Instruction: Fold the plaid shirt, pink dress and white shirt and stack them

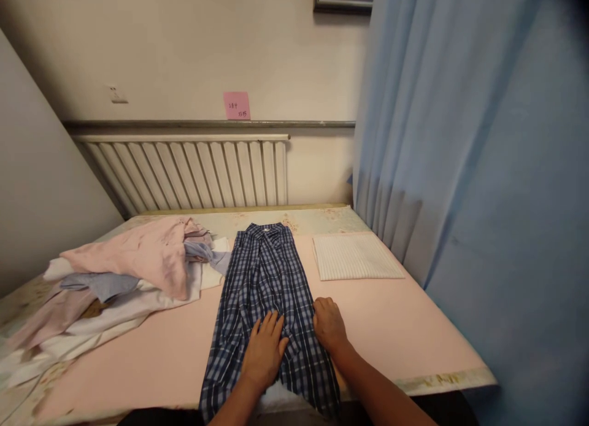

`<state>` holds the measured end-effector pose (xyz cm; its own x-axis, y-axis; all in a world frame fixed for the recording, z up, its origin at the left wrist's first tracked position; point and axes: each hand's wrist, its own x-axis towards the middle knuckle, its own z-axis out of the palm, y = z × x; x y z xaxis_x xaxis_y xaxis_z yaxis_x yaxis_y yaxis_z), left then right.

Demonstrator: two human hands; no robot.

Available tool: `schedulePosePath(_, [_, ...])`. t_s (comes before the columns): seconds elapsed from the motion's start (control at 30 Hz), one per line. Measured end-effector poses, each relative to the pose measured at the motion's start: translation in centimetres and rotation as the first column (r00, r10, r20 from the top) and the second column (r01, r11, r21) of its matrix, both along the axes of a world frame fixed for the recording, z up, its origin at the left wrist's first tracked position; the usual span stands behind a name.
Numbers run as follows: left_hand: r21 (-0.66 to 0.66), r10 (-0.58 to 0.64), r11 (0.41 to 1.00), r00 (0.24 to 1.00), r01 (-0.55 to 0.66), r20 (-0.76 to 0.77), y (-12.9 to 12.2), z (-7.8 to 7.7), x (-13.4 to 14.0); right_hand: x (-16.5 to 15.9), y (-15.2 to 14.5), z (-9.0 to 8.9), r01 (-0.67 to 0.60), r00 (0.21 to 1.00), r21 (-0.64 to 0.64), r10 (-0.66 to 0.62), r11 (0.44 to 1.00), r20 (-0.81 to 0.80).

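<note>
A dark blue plaid shirt [269,278] lies lengthwise on the pink cloth, its collar at the far end and its sides tucked in to a long narrow shape. The near end reaches the table's front edge. My left hand [265,351] rests flat on the middle of the shirt, fingers stretched out. At the shirt's right edge, my right hand [329,325] is closed with curled fingers on the fabric; the fingertips are partly hidden. A folded cream striped cloth [356,257] lies to the right of the shirt.
A loose heap of clothes [138,260], pink, white and grey-blue, covers the left side. Under everything spreads a pink cloth [381,328] over a floral sheet. A blue curtain [460,137] hangs along the right. A radiator [197,174] stands behind the far edge.
</note>
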<state>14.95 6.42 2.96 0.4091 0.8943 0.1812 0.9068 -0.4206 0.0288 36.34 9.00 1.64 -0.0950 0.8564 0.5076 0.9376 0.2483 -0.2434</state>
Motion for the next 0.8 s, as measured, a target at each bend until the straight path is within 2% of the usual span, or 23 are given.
schedulePosePath(0.8, [0.051,-0.006,0.999,0.998,0.003,0.059,0.08,-0.67,-0.29,-0.01,0.11,-0.61,0.016,1.0,0.013,-0.016,1.0,-0.004])
